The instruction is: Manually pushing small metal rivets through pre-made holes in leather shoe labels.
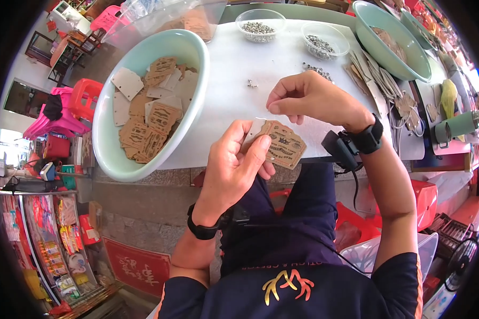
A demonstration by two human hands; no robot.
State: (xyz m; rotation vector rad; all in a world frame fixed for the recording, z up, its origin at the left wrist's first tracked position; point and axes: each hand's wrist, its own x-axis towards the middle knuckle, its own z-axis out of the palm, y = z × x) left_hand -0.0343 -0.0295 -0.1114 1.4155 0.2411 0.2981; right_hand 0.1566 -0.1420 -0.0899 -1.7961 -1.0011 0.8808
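My left hand [234, 159] is closed around a few brown printed cardboard tags [286, 144] with scalloped edges, over the table's near edge. The thumb lies across the printed face, and a paler tag surface shows at the upper left. My right hand [298, 98] hovers just above the tags, thumb and forefinger pinched together; whatever sits between them is too small to make out. A few small metal fasteners [252, 84] lie on the white table [226, 101] left of my right hand. Another loose cluster of metal fasteners [318, 70] is partly hidden behind that hand.
A pale green basin [200, 106] of cardboard tags stands at the left. Two clear tubs [261, 38] of metal fasteners sit at the back. Another green basin [418, 68], cardboard strips [375, 80] and a green tumbler [457, 129] are at the right. A clear bin [218, 16] stands back left.
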